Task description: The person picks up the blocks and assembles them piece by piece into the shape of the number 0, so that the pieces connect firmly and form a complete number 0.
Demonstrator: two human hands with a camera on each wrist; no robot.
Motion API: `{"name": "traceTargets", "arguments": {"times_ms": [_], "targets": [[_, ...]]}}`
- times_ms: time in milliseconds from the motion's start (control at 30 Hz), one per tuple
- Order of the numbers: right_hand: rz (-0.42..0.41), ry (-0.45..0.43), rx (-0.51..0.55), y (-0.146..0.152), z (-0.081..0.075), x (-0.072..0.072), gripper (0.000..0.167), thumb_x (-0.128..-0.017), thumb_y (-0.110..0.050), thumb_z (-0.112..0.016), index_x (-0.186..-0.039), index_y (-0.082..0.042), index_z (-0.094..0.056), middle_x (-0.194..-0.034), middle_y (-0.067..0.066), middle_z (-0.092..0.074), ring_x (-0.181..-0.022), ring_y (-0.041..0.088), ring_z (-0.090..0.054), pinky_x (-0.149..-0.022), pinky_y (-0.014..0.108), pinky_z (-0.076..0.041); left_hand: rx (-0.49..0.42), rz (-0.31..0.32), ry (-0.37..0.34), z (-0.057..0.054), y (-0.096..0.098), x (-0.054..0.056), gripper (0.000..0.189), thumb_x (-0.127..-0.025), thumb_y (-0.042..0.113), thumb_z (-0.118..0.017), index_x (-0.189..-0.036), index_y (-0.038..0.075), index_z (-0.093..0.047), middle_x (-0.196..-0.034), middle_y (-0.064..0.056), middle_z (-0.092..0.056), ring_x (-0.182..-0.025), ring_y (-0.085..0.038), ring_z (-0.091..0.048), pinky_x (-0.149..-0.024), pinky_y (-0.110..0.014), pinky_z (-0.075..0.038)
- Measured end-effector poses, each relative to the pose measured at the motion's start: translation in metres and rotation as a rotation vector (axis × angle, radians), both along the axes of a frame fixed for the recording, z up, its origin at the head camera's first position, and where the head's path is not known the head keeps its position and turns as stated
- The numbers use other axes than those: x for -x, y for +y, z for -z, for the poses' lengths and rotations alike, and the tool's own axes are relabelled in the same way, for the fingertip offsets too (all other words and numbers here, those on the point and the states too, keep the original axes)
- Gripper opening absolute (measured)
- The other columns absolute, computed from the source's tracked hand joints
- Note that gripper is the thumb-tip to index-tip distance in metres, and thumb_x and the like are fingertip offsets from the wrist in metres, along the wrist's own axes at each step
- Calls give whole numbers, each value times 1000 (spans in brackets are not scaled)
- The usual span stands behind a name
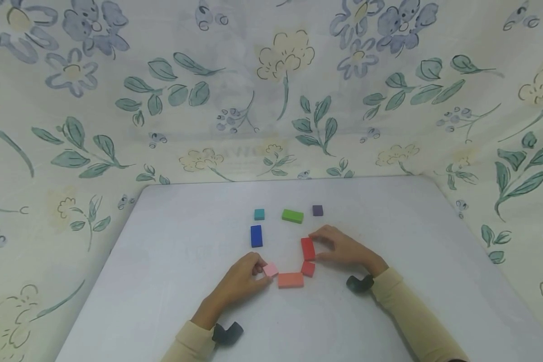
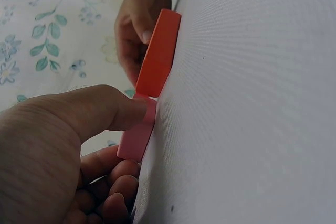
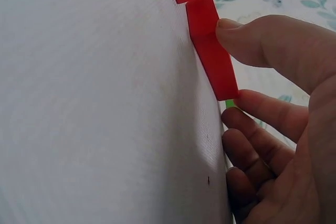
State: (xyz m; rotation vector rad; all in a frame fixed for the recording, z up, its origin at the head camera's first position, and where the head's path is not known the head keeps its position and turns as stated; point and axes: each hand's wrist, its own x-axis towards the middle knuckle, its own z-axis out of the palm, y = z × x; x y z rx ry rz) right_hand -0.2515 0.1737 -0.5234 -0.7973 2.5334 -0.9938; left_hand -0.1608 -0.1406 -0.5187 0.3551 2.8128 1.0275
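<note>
Pink is what I have in my left hand [image 1: 241, 278]: the small pink block [image 1: 270, 270] is pinched between thumb and fingers, down at the white tabletop [image 1: 176, 231], its corner right by the left end of the orange block [image 1: 290, 280] – touching or all but, I can't quite tell.

By my reckoning the work is about halfway. Four blocks make a bent row: pink, orange, then the small red block [image 1: 308, 269] at the orange one's right end, then the long red block [image 1: 307, 249] running away from me. Four others stand apart, with gaps all round: the blue block [image 1: 256, 236], the teal block [image 1: 259, 214], the green block [image 1: 292, 216] and the purple block [image 1: 318, 210]. If they belong in the row, closing those gaps is what's left.

My right hand [image 1: 346, 246] comes in from the right and pinches the long red block end to end – index finger at the far end, thumb at the near one, beside the small red block. Its other fingers curl loosely below. My left hand reaches in from the near left, its spare fingers bent in under the palm.
</note>
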Motion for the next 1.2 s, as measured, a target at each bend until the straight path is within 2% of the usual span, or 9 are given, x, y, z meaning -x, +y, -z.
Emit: {"name": "traceTargets", "arguments": {"times_ms": [333,767,1200], "targets": [[-5,13,10,-1,1,1,57,-87,-39,-75,-138,-22,-56,-132,-7,-57,-128,15,-50,-111,46,-45,0,19,22,2,-1,0,27,-86,28,-76,-104,15,-62,-90,7,-57,-84,-9,-52,-74,-27,-49],[-7,24,7,-1,-1,2,58,-87,-40,-74,-138,-22,-56,-133,-7,-57,-128,16,-50,-110,45,-45,-8,0,-9,0,-1,2,27,-86,28,-76,-105,16,-61,-91,7,-57,-85,-9,-52,-76,-27,-50],[32,-19,0,-1,3,1,63,-85,-46,-76,-141,-26,-53,-135,-10,-55,-130,14,-49,-111,45,-45,2,11,-3,1,-1,1,27,-85,27,-76,-104,14,-62,-89,7,-56,-83,-10,-51,-72,-25,-48]]}}
